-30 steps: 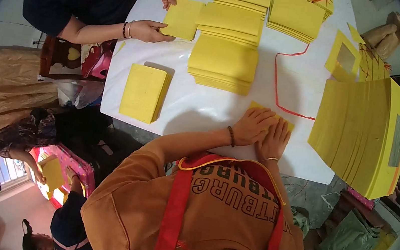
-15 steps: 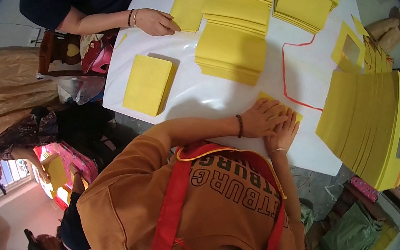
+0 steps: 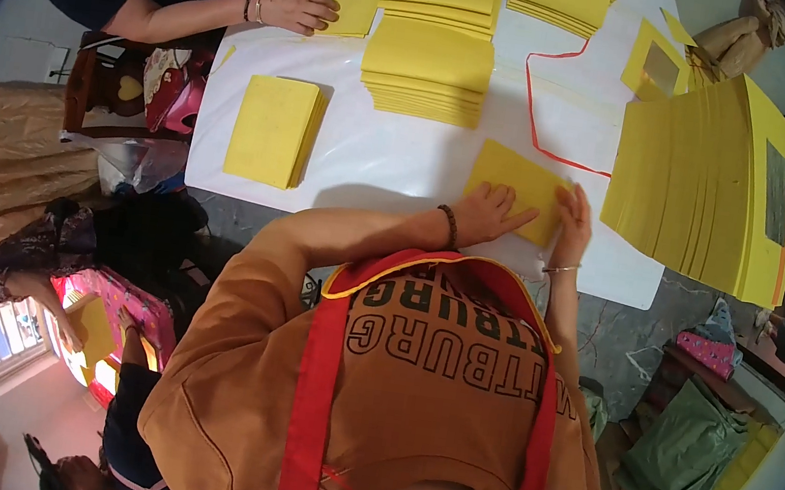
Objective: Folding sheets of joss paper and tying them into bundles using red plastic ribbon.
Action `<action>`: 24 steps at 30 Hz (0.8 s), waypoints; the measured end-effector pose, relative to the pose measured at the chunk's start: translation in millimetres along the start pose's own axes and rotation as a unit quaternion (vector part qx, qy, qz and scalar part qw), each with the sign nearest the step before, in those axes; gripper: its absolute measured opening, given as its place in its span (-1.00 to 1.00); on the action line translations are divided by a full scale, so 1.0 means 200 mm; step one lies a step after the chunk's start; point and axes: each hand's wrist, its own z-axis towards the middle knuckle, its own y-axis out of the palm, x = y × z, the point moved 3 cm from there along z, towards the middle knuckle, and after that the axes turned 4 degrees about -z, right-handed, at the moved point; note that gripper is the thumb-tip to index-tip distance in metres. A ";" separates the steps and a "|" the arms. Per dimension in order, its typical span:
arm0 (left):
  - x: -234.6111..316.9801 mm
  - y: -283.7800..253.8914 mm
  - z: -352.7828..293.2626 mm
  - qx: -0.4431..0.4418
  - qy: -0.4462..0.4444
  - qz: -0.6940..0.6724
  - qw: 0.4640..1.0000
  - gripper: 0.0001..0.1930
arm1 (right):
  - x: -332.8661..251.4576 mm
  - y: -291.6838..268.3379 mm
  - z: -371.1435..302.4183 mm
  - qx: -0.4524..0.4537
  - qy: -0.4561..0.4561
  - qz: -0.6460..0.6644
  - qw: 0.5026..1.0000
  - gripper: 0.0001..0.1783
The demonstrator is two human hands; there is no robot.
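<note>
- Yellow sheet (image 3: 519, 184) lies flat on the white table (image 3: 394, 161), close to its near edge, right in front of the person in the orange top.
- Both hands rest on it. The left hand (image 3: 488, 213) is spread flat with its fingers open on the near left part, pressing down, likely so the sheet stays put.
- The right hand (image 3: 574, 224) is at the sheet's right edge. Its fingers look bent over that edge, but the view is too small to be sure if they pinch it.
- A small yellow stack (image 3: 274, 130) sits near the table's left edge, well apart from the hands.
- A row of big yellow cards (image 3: 703, 182) stands on edge at the right side, leaning together like books.
- A red cord (image 3: 540, 116) loops on the table beyond the sheet.
- More yellow piles (image 3: 427, 71) sit further back, neat, one beside the other.
- At the far left corner another person's hands (image 3: 300, 7) lie on a yellow sheet too.
</note>
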 end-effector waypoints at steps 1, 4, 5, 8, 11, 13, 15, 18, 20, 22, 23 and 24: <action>0.00 0.00 0.01 -0.003 -0.004 0.005 1.000 -0.53 | 0.04 -0.06 0.00 0.069 0.013 0.039 0.997 -0.57; -0.01 0.03 0.07 -0.127 -0.028 -0.002 0.992 -0.66 | 0.06 -0.17 -0.02 0.122 0.046 0.087 0.988 -0.62; -0.02 0.04 0.08 -0.123 -0.027 0.003 0.992 -0.66 | 0.08 -0.18 -0.04 0.140 0.068 0.114 0.981 -0.64; -0.08 0.01 0.12 -0.123 -0.026 -0.041 0.991 -0.77 | 0.06 -0.17 -0.06 0.162 0.086 0.161 0.970 -0.66; -0.20 -0.20 0.20 -0.055 -0.102 -0.232 0.966 -0.76 | 0.04 -0.14 -0.05 0.168 0.071 0.186 0.966 -0.66; -0.29 -0.45 0.24 0.044 -0.136 -0.330 0.933 -0.71 | -0.02 -0.09 -0.04 0.149 0.086 0.172 0.970 -0.67; -0.49 -0.57 0.20 0.192 -0.112 -0.538 0.813 -0.65 | -0.08 -0.01 -0.03 0.117 0.073 0.141 0.980 -0.68; -0.66 -1.00 0.19 0.215 -0.096 -0.081 0.968 -0.53 | -0.13 0.15 0.01 0.045 0.070 0.101 0.991 -0.69; -0.82 -0.93 0.10 0.165 -0.126 -0.012 0.978 -0.51 | -0.18 0.29 0.03 -0.025 0.075 0.086 0.993 -0.70; -0.93 -0.80 0.00 0.127 -0.145 0.011 0.981 -0.52 | -0.20 0.42 0.10 -0.068 0.089 0.086 0.990 -0.71; -0.96 -0.73 -0.04 0.090 -0.161 0.033 0.982 -0.52 | -0.20 0.47 0.14 -0.078 0.102 0.090 0.988 -0.71; -0.97 -0.67 -0.05 0.063 -0.166 0.046 0.983 -0.53 | -0.20 0.52 0.17 -0.073 0.105 0.090 0.988 -0.71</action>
